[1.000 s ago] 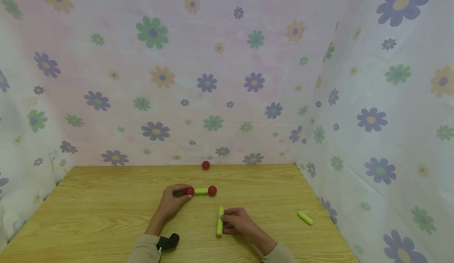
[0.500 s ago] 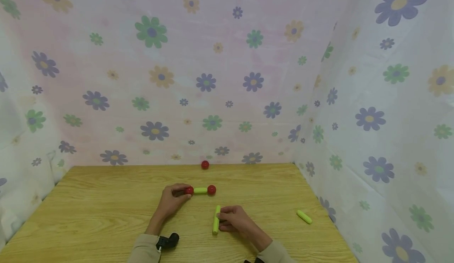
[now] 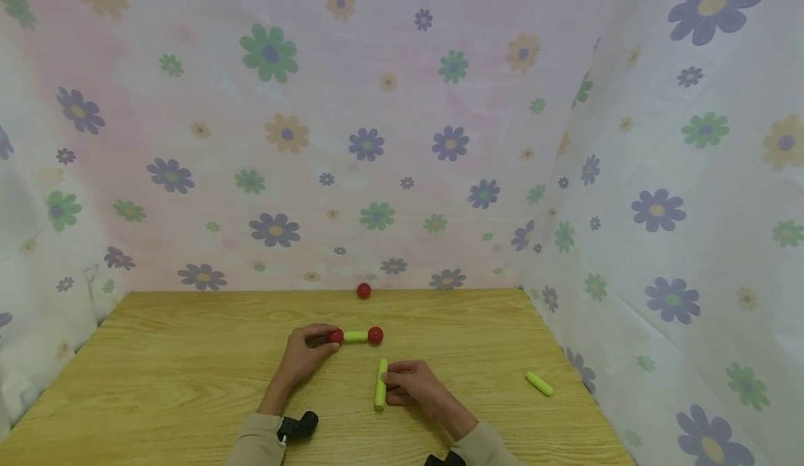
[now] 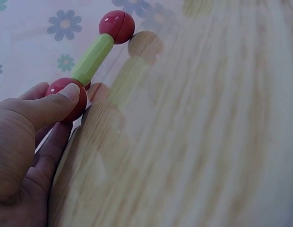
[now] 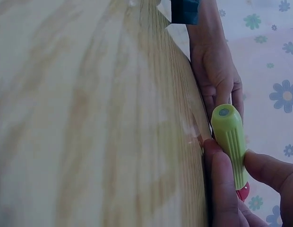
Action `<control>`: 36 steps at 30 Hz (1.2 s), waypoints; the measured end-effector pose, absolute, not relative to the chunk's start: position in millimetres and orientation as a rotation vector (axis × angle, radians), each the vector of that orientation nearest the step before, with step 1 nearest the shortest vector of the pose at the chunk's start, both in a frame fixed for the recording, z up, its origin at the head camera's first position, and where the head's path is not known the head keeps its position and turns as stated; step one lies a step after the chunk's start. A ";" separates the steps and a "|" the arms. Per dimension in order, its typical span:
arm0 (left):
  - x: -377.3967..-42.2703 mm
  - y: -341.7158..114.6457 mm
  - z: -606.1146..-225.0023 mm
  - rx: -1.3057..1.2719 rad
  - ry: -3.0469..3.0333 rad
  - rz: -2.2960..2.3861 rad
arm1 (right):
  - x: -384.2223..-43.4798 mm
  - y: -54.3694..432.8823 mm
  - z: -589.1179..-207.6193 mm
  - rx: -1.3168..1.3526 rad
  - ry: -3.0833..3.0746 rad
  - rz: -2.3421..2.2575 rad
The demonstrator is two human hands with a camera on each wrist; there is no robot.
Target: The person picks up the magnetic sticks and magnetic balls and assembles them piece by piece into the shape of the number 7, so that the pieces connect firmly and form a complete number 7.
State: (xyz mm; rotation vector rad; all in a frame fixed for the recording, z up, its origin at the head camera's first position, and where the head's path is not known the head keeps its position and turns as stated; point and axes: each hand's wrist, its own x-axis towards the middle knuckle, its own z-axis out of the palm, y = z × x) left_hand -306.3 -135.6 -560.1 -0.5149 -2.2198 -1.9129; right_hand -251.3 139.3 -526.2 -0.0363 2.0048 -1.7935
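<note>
My left hand (image 3: 304, 354) pinches a red ball (image 4: 82, 101) between thumb and fingers. That ball joins one end of a short yellow-green rod (image 3: 355, 337), and a second red ball (image 3: 375, 335) sits on the rod's other end. The joined piece lies crosswise, close over the table. Nearer the front, my right hand (image 3: 417, 386) holds a longer yellow-green rod (image 3: 380, 385) by its side, thumb against fingers. This rod points front to back, and the right wrist view shows its ribbed side and a small grey disc (image 5: 224, 112) in its end.
Another red ball (image 3: 363, 290) rests at the back edge of the wooden table (image 3: 188, 368). A loose short yellow-green rod (image 3: 539, 384) lies toward the right edge. Flowered cloth (image 3: 402, 243) hangs behind and along both sides.
My right hand has moved a little left and away from me with the longer rod, closer to the joined piece. The left hand keeps its place on the ball.
</note>
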 end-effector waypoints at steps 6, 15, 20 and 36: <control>-306.1 -136.4 -560.1 -0.531 -2.221 -1.916 | -254.6 135.9 -525.9 -0.025 2.001 -1.793; -304.4 -135.0 -559.4 -0.508 -2.223 -1.874 | -257.3 130.3 -524.6 -0.015 2.030 -1.786; -305.7 -134.8 -558.5 -0.516 -2.212 -1.880 | -260.2 127.8 -523.7 -0.002 2.054 -1.781; -307.1 -136.3 -559.3 -0.510 -2.217 -1.888 | -263.9 124.9 -523.0 -0.057 2.076 -1.784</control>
